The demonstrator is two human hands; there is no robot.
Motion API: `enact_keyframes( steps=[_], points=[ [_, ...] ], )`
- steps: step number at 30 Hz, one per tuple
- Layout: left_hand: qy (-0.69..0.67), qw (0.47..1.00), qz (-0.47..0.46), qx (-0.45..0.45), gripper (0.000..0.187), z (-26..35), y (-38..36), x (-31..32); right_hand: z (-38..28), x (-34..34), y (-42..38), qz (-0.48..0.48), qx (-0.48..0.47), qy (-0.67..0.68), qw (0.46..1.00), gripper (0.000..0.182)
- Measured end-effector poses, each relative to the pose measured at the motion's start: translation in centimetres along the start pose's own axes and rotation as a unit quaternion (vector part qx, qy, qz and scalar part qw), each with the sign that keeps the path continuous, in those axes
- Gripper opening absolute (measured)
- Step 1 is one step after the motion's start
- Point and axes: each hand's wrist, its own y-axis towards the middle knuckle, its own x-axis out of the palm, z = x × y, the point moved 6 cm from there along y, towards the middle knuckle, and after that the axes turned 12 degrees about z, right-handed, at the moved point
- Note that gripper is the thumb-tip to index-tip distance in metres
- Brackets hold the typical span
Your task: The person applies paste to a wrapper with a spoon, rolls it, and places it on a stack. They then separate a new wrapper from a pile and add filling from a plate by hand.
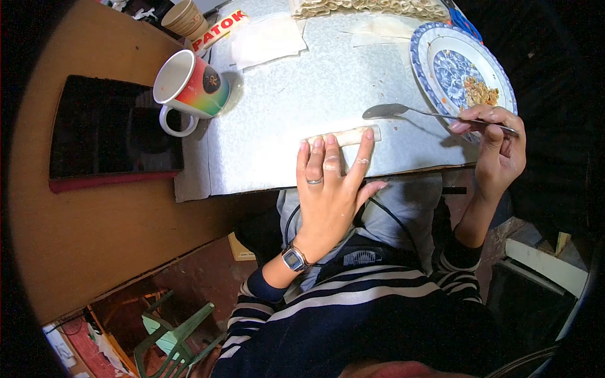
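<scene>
My left hand point(332, 173) lies with its fingers spread on a thin, pale rolled wrapper point(348, 137), pressing it against the light grey board point(265, 113) near its front edge. Between the thumb and fingers of my right hand point(501, 148) is the handle of a metal spoon point(386, 111), its bowl pointing left above the board. Beyond that hand, a blue-and-white patterned plate point(425, 66) carries a small heap of chopped filling point(480, 93). Bits of white residue show on my fingers.
A rainbow mug point(195, 88) stands at the board's left edge, beside a dark flat case point(116, 135). Loose wrapper sheets point(268, 41) lie farther back, with a row of finished-looking rolls point(372, 9) at the far edge. A paper cup point(184, 20) is at upper left.
</scene>
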Motion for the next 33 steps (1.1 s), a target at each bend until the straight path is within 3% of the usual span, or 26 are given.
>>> enact_keyframes(
  steps=[3, 6, 15, 21, 25, 28, 33],
  points=[
    [0.001, 1.000, 0.002, 0.001, 0.074, 0.0, 0.0, 0.0, -0.2, 0.0, 0.2, -0.009, -0.025, 0.023, 0.999, 0.018],
    [-0.001, 1.000, 0.002, 0.001, 0.074, 0.0, 0.0, 0.0, 0.1, 0.1, 0.0, 0.013, 0.029, 0.007, 0.999, 0.018],
    [0.001, 1.000, 0.003, 0.004, 0.074, 0.0, 0.0, 0.0, -0.2, 0.4, 0.2, 0.007, 0.018, -0.006, 1.000, 0.018],
    [0.003, 1.000, 0.001, 0.005, 0.073, 0.0, 0.0, 0.0, 0.6, 1.4, 0.1, 0.031, 0.105, -0.009, 0.994, 0.020],
    [0.002, 1.000, 0.009, 0.008, 0.074, 0.0, -0.1, 0.1, 0.6, 0.8, 0.6, 0.087, 0.106, -0.052, 0.989, 0.022],
    [0.007, 1.000, 0.000, 0.006, 0.074, 0.0, 0.0, 0.0, 1.8, 0.5, 0.4, 0.051, 0.151, -0.022, 0.987, 0.023],
    [0.005, 1.000, 0.000, 0.007, 0.074, 0.0, 0.0, 0.0, 1.5, -0.3, 1.1, 0.070, 0.130, -0.064, 0.987, 0.026]
  ],
)
